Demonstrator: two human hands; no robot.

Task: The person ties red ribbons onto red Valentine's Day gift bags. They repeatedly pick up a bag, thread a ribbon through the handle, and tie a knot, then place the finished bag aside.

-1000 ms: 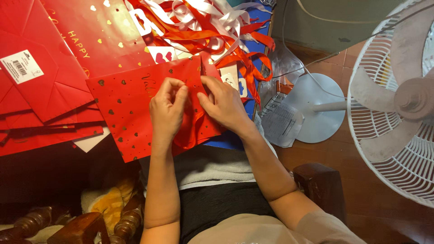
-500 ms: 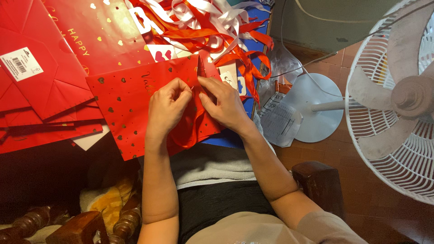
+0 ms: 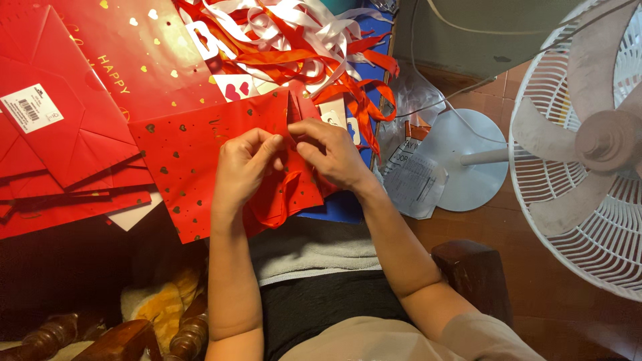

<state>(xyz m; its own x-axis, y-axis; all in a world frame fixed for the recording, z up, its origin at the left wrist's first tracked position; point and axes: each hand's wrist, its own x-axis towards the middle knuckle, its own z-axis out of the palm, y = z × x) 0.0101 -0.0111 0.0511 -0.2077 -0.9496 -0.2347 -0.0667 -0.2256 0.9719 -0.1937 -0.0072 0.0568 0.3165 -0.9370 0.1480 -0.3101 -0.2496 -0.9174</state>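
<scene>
Hands meet at the top edge of a red paper bag (image 3: pixel 200 157) lying flat before the person. Left hand (image 3: pixel 242 170) and right hand (image 3: pixel 331 152) both pinch a red ribbon (image 3: pixel 281 197), which loops downward from the fingertips toward the body.

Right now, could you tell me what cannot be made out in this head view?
- Where the red ribbon meets the red gift bag: hidden by the left hand and right hand.
- Fan: cut off by the right edge.
- Ribbon pile: cut off by the top edge.
</scene>
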